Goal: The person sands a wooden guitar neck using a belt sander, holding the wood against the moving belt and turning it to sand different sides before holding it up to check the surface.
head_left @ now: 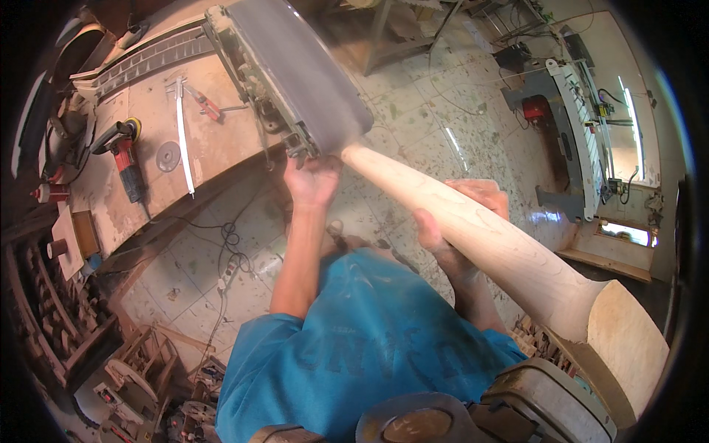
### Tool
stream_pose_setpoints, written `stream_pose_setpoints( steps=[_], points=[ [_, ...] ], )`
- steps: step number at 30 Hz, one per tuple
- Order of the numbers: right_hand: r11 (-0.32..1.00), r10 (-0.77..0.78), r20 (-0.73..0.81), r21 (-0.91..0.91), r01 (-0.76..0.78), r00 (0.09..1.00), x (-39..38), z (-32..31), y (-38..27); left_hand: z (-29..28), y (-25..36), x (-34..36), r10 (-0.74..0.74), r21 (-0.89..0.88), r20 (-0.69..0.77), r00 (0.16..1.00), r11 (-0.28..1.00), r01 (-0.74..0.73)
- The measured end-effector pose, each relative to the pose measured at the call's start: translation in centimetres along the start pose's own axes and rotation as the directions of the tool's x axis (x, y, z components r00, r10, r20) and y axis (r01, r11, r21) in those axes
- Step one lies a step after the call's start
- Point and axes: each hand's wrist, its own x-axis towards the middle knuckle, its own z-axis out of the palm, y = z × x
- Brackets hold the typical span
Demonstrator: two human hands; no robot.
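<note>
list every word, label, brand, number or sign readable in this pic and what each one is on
Teal shirt: large dark letters across it, folded and dim, not copied out here; a smaller line above them is too small to read.
Red-and-black power tool: any marking is too small to read.
Pale wooden piece and grey belt: no lettering that I can make out.

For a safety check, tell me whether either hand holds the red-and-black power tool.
No: the power tool lies on the table, apart from the left hand and the right hand.
</note>
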Motion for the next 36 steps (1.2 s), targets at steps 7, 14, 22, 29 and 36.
stream_pose_setpoints(
  steps=[7,14,22,29,36],
  points=[
    [0.995,-0.100,0.031,0.000,0.100,0.994,0.5,0.0,0.4,-0.1,0.2,-0.6,-0.009,-0.038,-0.016,1.000,0.999,0.008],
    [0.976,-0.216,0.176,0.013,0.217,0.960,3.1,-2.6,-0.1,1.3,-1.4,-1.0,0.013,0.024,0.051,0.999,1.000,-0.014],
    [0.995,-0.064,0.005,0.076,0.063,0.998,2.5,-1.1,0.8,3.3,-1.6,-1.4,0.049,0.052,-0.190,0.981,0.998,-0.039],
    [0.996,-0.073,0.077,0.052,0.069,0.994,2.6,-1.0,0.4,-1.1,0.2,0.5,0.013,0.026,0.006,1.000,1.000,-0.013],
    [0.987,-0.156,0.105,-0.007,0.158,0.982,2.8,-1.2,1.2,-2.7,1.0,1.3,-0.095,-0.124,0.297,0.950,0.983,0.137]
  ],
)
